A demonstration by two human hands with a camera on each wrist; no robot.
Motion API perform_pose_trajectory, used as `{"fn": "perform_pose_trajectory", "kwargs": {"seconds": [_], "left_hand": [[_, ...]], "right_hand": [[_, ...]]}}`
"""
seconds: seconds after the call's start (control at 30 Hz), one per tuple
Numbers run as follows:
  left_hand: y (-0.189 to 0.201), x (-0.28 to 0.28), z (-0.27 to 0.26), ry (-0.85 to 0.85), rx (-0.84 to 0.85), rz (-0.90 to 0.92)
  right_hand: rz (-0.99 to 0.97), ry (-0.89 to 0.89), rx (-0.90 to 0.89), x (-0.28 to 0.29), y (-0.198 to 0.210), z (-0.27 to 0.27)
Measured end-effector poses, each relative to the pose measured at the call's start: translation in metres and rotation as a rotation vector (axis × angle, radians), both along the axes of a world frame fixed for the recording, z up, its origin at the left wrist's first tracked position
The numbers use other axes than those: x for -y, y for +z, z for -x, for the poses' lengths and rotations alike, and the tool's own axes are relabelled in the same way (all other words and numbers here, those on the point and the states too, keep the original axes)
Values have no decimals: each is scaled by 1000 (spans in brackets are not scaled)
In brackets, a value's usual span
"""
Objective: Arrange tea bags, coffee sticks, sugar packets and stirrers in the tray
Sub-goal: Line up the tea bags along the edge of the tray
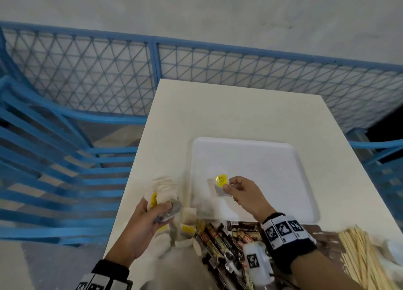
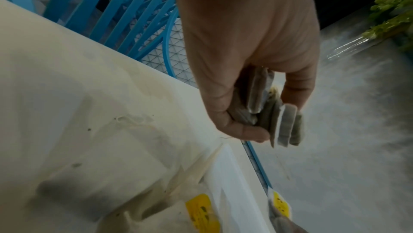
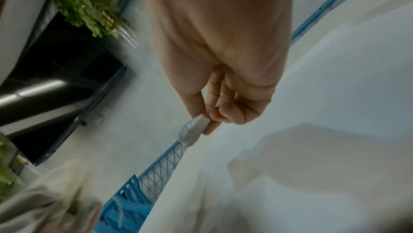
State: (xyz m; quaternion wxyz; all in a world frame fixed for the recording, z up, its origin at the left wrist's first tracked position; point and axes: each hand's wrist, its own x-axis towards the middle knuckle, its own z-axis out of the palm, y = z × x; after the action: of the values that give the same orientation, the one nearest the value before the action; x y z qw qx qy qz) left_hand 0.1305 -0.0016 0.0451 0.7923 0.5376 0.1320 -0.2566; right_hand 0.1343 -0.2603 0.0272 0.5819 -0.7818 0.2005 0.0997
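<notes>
1. The left hand point(image 1: 141, 222) was clamped on a fanned bunch of tea bags point(image 1: 164, 194), held off the left of the tray point(image 1: 305, 180); judged a reserve stock to feed from.
2. The right hand point(image 1: 244, 194) pinched a single tea bag point(image 1: 221, 186) by its edge above the tray's near-left corner, apparently for placing (the tray floor looked largely bare).
3. Loose tea bags, coffee sticks point(image 1: 220, 241) and stirrers point(image 1: 362, 252) lay heaped on the near table edge. Sugar packets could not be identified.
4. The white table point(image 1: 218, 115) stood against blue mesh fencing point(image 1: 98, 76); grey floor lay beyond.
</notes>
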Motion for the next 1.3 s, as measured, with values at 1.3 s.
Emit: {"fn": "perform_pose_trajectory", "kwargs": {"seconds": [1.3], "left_hand": [[-10, 39, -25, 120, -1, 43]], "right_hand": [[86, -77, 97, -7, -61, -185]]}}
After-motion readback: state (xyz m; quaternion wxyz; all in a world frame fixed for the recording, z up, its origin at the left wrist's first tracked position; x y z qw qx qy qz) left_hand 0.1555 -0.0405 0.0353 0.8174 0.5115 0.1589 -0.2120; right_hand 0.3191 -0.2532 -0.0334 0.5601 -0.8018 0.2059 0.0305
